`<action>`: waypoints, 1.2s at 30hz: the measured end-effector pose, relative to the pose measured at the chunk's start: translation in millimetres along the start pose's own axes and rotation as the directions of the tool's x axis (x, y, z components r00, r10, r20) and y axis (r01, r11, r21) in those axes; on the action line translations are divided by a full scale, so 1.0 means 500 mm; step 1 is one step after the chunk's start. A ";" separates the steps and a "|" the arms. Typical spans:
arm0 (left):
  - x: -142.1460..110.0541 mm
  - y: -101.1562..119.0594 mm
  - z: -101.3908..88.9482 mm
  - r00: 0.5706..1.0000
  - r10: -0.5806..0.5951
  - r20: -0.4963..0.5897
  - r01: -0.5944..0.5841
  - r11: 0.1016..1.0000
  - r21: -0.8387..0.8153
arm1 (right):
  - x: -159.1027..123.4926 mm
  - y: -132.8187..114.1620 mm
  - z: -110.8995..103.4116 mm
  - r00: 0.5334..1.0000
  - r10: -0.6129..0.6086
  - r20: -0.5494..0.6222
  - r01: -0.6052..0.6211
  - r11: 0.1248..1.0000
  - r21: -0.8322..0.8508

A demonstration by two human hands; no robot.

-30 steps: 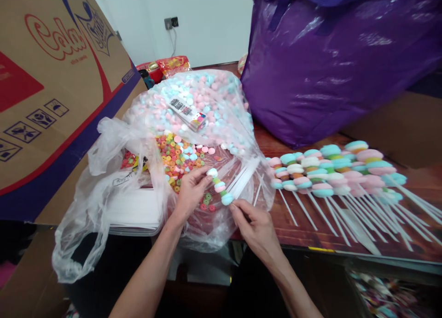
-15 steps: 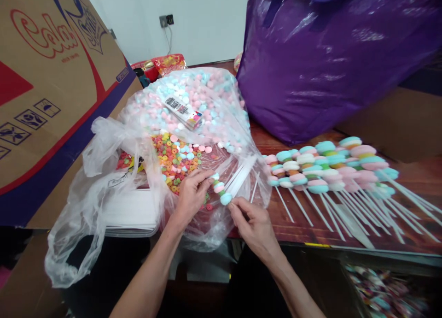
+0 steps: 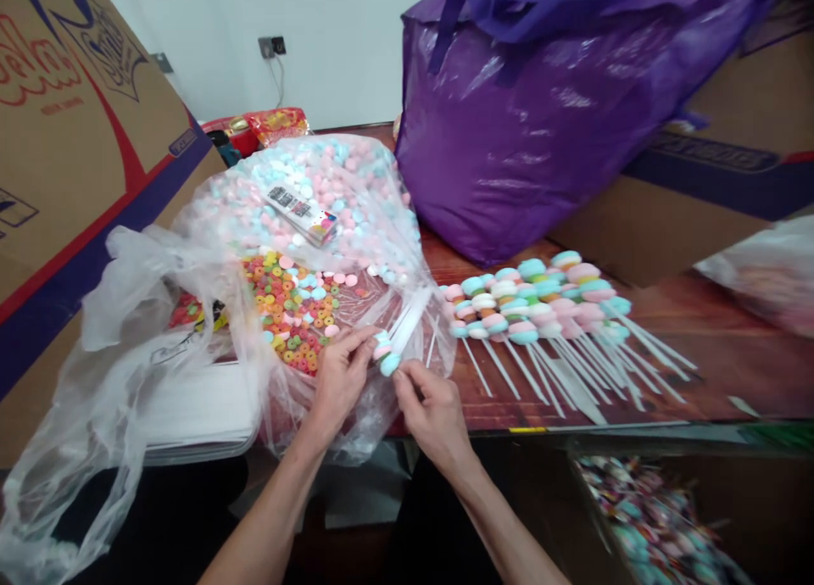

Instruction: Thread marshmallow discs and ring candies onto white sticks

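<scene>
Between my hands is a marshmallow skewer (image 3: 385,353), with blue, pink and white marshmallows and something green stacked along it. My left hand (image 3: 343,373) pinches its upper left end. At the lower end, beside a blue marshmallow, the fingers of my right hand (image 3: 436,407) are closed; the stick there is mostly hidden. Just behind my left hand lie gummy rings (image 3: 280,292) in red, orange, yellow and green on clear plastic. Loose white sticks (image 3: 413,318) lie beyond the skewer. Further back spreads a big clear bag of marshmallows (image 3: 356,191) with a small printed card stack (image 3: 302,214) on it.
Finished-looking marshmallow skewers (image 3: 534,305) lie in a pile to the right on the wooden table (image 3: 674,331). A purple bag (image 3: 509,136) stands behind them. Cardboard boxes (image 3: 82,195) flank both sides. Below the table edge, a box holds wrapped skewers (image 3: 661,517).
The view has turned right, so everything sits further left and more of the right-hand box shows. My hands still hold the skewer, with my left fingers covering more of its upper end.
</scene>
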State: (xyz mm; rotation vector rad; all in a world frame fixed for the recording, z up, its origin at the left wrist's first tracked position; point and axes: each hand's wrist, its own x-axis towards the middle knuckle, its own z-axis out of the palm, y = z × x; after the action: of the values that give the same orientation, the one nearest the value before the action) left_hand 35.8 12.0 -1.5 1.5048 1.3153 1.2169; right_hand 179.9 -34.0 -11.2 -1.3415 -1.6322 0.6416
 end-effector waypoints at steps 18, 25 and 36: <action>0.018 -0.044 -0.025 0.950 -0.202 -0.238 0.158 0.968 -0.193 | 0.055 0.049 -0.274 0.913 -0.204 -0.353 -0.052 0.799 -0.598; 0.015 -0.048 -0.023 0.953 -0.128 -0.274 0.095 0.987 -0.132 | 0.061 0.065 -0.300 0.838 -0.279 -0.469 -0.241 0.582 -0.776; 0.077 -0.007 -0.090 0.973 0.125 -0.194 -0.005 0.852 0.524 | 0.087 0.011 -0.030 1.000 0.025 0.000 -0.017 0.701 -0.713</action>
State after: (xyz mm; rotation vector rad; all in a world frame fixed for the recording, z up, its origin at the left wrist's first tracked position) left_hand -8.6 48.9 12.3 1.8374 1.8706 1.1481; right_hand 195.2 6.8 4.9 -1.9034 -1.9720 -0.0222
